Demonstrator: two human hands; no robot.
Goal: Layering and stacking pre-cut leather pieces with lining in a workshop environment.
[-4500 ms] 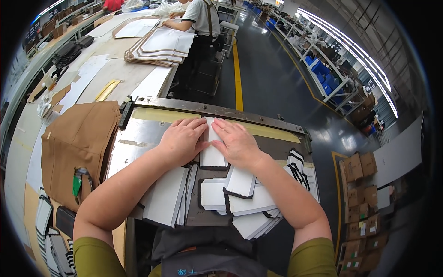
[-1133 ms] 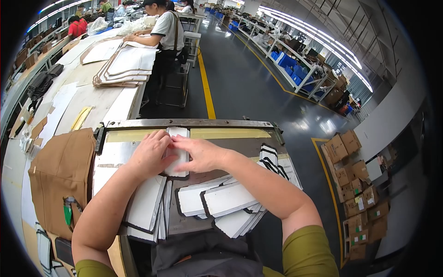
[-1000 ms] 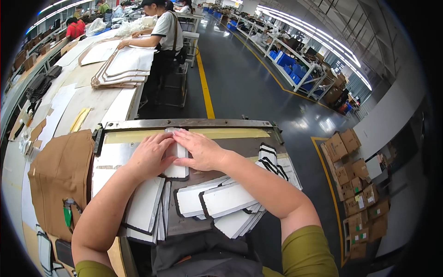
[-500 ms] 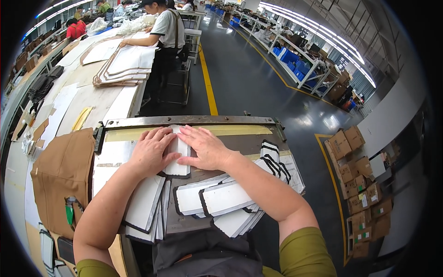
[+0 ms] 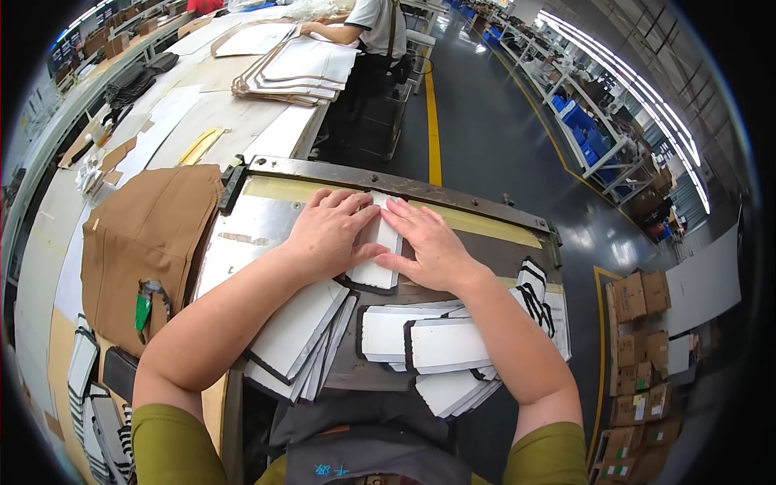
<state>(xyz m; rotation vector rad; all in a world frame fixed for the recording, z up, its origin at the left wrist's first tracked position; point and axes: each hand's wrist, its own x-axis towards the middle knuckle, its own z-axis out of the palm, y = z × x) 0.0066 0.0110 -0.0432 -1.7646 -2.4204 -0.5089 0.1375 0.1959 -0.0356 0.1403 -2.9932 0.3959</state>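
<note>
A white rectangular panel with black edging (image 5: 375, 271) lies on the metal-topped work table (image 5: 250, 218), its far end close to a metal bar (image 5: 388, 183). My left hand (image 5: 333, 233) rests on the panel's left side, fingers stretched toward the bar. On its right side lies my right hand (image 5: 430, 249), fingers flat and thumb pointing to the left thumb. Neither hand grips anything visibly. Nearer to me, a fanned stack of similar panels (image 5: 301, 327) sits below my left forearm. My right forearm crosses over another overlapping pile of panels (image 5: 446, 343), partly hiding it.
Brown fabric (image 5: 149, 234) drapes at the left, with more black-edged pieces (image 5: 81, 368) below it. A long table (image 5: 182, 129) runs away at the far left, where a co-worker (image 5: 376, 32) handles large white sheets (image 5: 303, 65). Cardboard boxes (image 5: 638, 347) are stacked at the right.
The view has shifted, so the table appears farther right, higher and tilted. Both hands stay on the same panel, with little visible change in their pose.
</note>
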